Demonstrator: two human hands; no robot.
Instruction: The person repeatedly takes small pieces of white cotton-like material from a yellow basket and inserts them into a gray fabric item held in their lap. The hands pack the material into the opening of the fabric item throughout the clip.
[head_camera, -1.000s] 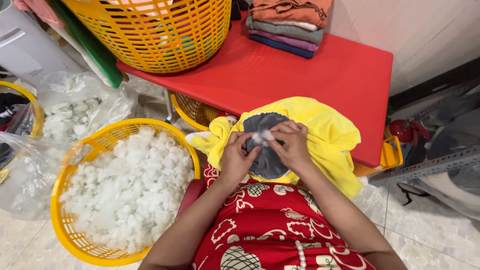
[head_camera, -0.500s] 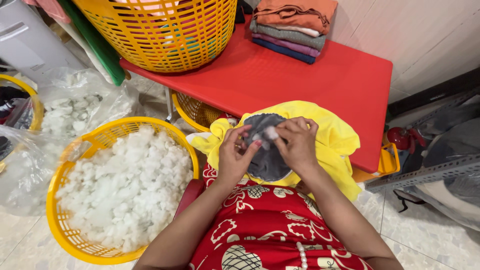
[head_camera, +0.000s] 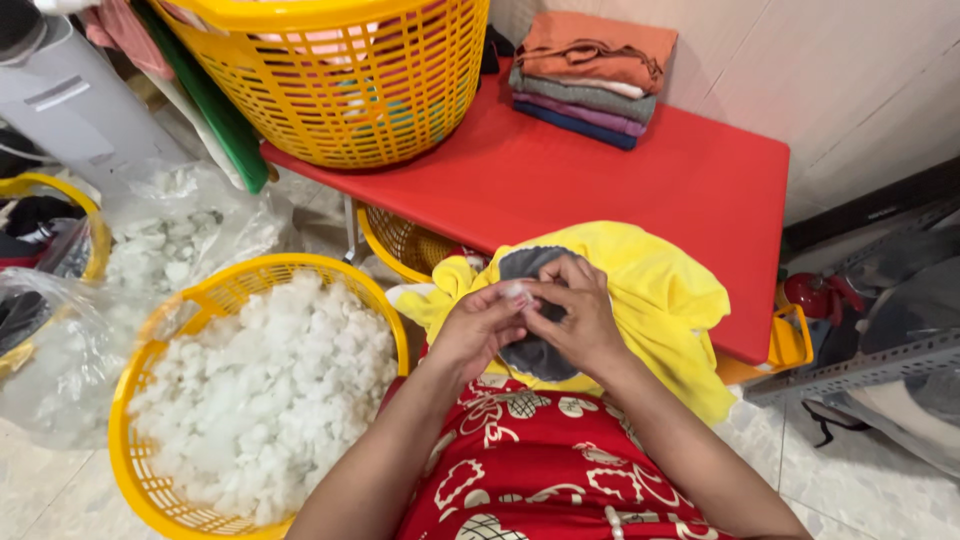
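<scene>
Head view, single entry. Item in hand: yellow plush cover (head_camera: 660, 300), soft fleece-like fabric, bunched and draped over the near edge of the red table (head_camera: 640, 180) and onto the person's lap; a grey panel (head_camera: 535, 350) shows at its centre, held just between the two hands. Left hand (head_camera: 478, 325): fingers (head_camera: 510, 300) pinched nearly closed on a small tuft of white stuffing (head_camera: 518, 292) at the top edge of the grey panel. Right hand (head_camera: 578, 318): fingers curled down over the grey panel, pressing or gripping it; how tightly cannot be told, since the fingertips are partly hidden by the fabric. Risks, as judged: the tuft is small and loosely pinched, so it could slip free and drop to the lap; the cover hangs by its own weight off the table edge and could slide further down if the right hand lets go; the opening, if there is one under the fingers, is not visible, so stuffing may snag or miss it. Surroundings: yellow basket of white stuffing (head_camera: 250, 390) on the floor just left of the lap; clear plastic bag (head_camera: 150, 240) with more stuffing behind it; large yellow laundry basket (head_camera: 340, 80) and a stack of folded cloths (head_camera: 590, 75) at the far side of the table, well apart from the hands.
</scene>
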